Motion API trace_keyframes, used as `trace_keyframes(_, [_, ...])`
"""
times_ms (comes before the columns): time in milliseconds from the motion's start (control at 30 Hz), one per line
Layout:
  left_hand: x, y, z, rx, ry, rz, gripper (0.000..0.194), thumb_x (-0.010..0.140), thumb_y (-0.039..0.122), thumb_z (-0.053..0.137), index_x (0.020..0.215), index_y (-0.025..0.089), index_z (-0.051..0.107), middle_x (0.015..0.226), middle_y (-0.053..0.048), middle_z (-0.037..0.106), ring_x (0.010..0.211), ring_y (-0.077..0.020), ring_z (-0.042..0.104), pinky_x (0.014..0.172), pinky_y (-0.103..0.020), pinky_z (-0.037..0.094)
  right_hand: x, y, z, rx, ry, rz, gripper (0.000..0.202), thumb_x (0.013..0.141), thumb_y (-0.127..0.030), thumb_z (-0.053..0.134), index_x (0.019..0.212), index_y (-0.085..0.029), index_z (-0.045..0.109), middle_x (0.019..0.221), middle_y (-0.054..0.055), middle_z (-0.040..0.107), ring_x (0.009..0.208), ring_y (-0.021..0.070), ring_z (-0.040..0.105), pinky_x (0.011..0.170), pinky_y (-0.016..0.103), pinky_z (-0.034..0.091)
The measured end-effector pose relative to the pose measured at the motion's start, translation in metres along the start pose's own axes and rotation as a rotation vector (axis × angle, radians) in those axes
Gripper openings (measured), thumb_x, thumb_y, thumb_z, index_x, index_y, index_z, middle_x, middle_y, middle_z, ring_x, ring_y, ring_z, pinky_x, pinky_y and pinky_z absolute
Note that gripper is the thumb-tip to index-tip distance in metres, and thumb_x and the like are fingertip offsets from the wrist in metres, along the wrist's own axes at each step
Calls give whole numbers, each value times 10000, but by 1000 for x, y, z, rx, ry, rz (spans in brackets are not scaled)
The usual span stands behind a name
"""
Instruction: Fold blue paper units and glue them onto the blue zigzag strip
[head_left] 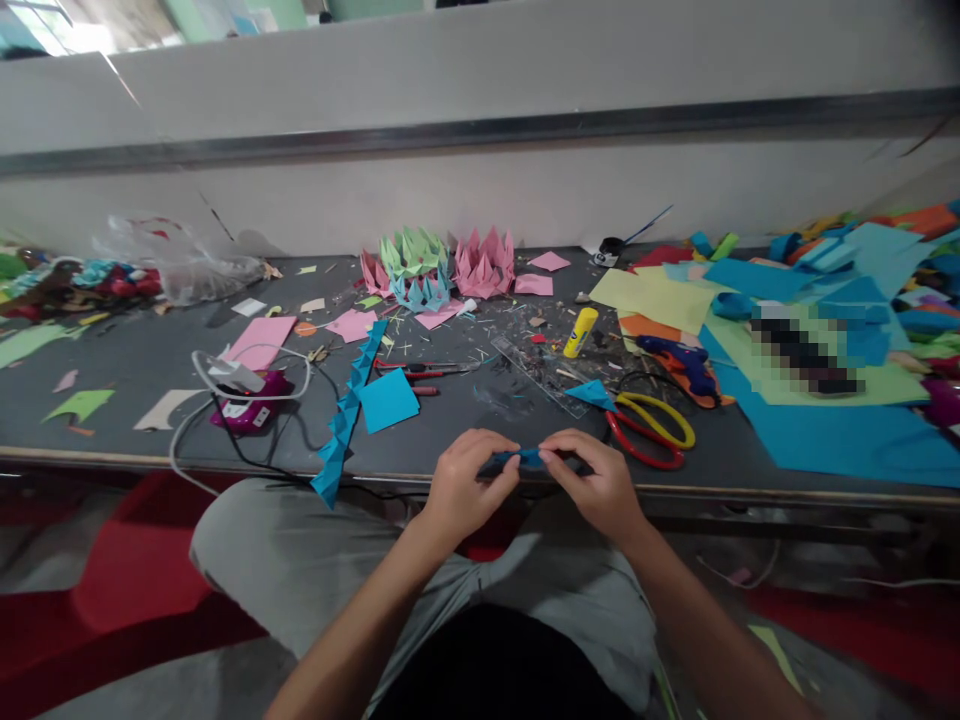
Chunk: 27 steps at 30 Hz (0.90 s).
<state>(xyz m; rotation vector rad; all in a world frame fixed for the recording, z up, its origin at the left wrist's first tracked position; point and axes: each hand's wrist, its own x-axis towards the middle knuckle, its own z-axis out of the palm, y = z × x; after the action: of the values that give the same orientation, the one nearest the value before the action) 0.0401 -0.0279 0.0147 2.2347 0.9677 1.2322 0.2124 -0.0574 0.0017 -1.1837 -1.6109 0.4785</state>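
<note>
Between my hands, at the table's front edge, is a small piece of folded blue paper (529, 458). My left hand (472, 482) pinches its left end and my right hand (594, 480) pinches its right end; the fingers hide much of it. Left of my hands lies a chain of folded blue paper points (349, 410), its near end over the table edge. Beside the chain is a stack of square blue paper (388, 401). Right of my hands are scissors (651, 430) with red and yellow handles, a folded blue triangle (592, 393) at their blades.
Pink, green and blue folded-paper crowns (416, 265) stand at the back. A yellow glue stick (580, 332), a ruler (540, 375) and a blue glue gun (686, 368) lie ahead. Coloured sheets (810, 430) cover the right; a purple device (251, 405) with cables sits left.
</note>
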Motion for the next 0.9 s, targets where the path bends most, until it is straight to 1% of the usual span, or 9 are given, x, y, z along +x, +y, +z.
trace_keyframes(67, [-3, -1, 3, -49, 65, -113, 103, 780, 191, 562, 879, 173, 586, 822, -38, 645, 745, -135, 588, 688, -251, 477, -4, 0, 5, 120, 62, 111, 95, 807, -272, 560, 773, -201, 614, 752, 35, 645, 663, 161, 619, 606, 282, 522])
trace_keyframes(133, [-6, -2, 5, -88, 122, -194, 53, 783, 196, 555, 820, 171, 583, 782, -25, 635, 720, -128, 581, 670, -241, 473, -8, 0, 11, 277, 108, 225, 116, 797, -308, 576, 782, -198, 613, 743, 34, 643, 626, 160, 628, 571, 278, 539])
trace_keyframes(233, [-8, -4, 6, -129, 153, -204, 77, 796, 201, 546, 730, 172, 573, 735, -16, 621, 720, -130, 575, 681, -249, 464, -14, 2, 18, 433, 126, 333, 138, 781, -333, 596, 777, -195, 598, 711, 20, 634, 603, 155, 636, 549, 267, 548])
trace_keyframes(300, [-7, -4, 5, -149, 154, -178, 79, 810, 199, 536, 750, 172, 580, 765, -25, 628, 755, -137, 576, 706, -264, 461, -17, 4, 20, 437, 103, 339, 141, 784, -332, 592, 774, -192, 584, 717, 19, 630, 615, 149, 632, 545, 254, 541])
trace_keyframes(400, [-5, -3, 2, -137, 120, -108, 82, 821, 190, 532, 763, 172, 587, 772, -30, 630, 773, -140, 569, 720, -274, 451, -17, 4, 17, 302, 63, 243, 123, 794, -307, 577, 838, -192, 579, 820, 44, 633, 698, 152, 621, 591, 260, 529])
trace_keyframes(500, [-3, -1, 0, -56, 25, -18, 70, 803, 184, 556, 744, 172, 592, 727, -25, 617, 735, -139, 546, 699, -273, 436, -10, 1, 9, 95, 20, 77, 171, 793, -255, 577, 956, -202, 575, 944, 70, 623, 807, 170, 607, 675, 295, 516])
trace_keyframes(600, [-2, -1, -1, 3, -50, 52, 74, 800, 182, 551, 745, 174, 600, 728, -27, 611, 713, -139, 533, 680, -276, 429, 0, -4, 0, -36, -108, -125, 107, 806, -196, 554, 905, -214, 591, 901, 54, 646, 851, 172, 603, 749, 312, 499])
trace_keyframes(667, [-3, 0, 0, 19, -53, 70, 70, 799, 186, 552, 755, 178, 606, 738, -29, 613, 718, -141, 537, 682, -281, 428, 3, -6, -3, -82, -157, -206, 78, 814, -172, 536, 852, -212, 590, 845, 45, 654, 819, 161, 608, 745, 302, 496])
trace_keyframes(900, [-4, 0, 3, -22, -18, 40, 39, 779, 165, 551, 760, 181, 580, 738, -24, 617, 726, -140, 554, 691, -284, 437, -2, -6, 0, -80, -158, -165, 80, 817, -157, 502, 825, -217, 555, 791, 38, 640, 749, 154, 609, 677, 280, 502])
